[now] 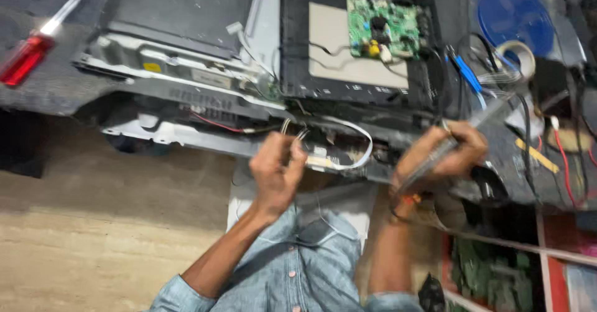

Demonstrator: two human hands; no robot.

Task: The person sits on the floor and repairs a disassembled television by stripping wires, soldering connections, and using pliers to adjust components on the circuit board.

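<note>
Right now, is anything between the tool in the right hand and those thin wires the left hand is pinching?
Nothing visible blocks it. The right hand holds the clear-handled tool apart from the wires pinched by the left hand; only a white ribbon cable lies between them.

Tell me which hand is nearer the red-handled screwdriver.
Left. The left hand is at the bench's front edge, well right of the red-handled screwdriver. The right hand, holding a slim tool, is farther right.

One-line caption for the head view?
Left hand pinches thin wires; right hand grips a slim tool beside an opened screen chassis.
</note>
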